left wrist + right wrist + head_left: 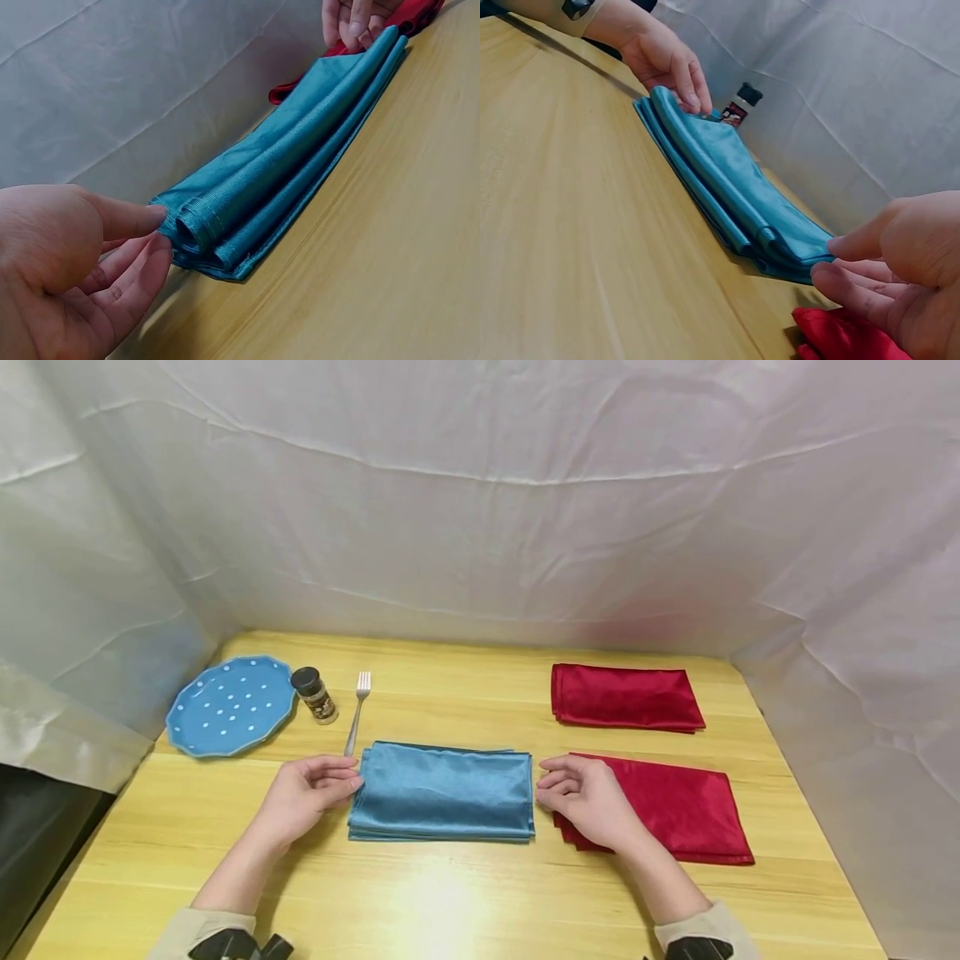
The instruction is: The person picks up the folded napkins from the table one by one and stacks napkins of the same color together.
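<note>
A folded blue satin cloth (446, 793) lies flat in the middle of the table, its layered long edge seen in both wrist views. At its left end my left hand (311, 793) pinches the edge, thumb (142, 217) on one side and fingertips (154, 259) on the other. By the opposite end is my right hand (588, 797), with thumb and fingers (844, 289) spread slightly apart beside the cloth's edge. A folded red cloth (675, 806) lies partly under that right hand.
Farther back on the right lies another folded red cloth (626, 697). At the back left are a blue dotted plate (232, 689), a black-capped spice jar (315, 697) and a fork (358, 710) just beyond the left hand. White sheeting (480, 527) walls the table.
</note>
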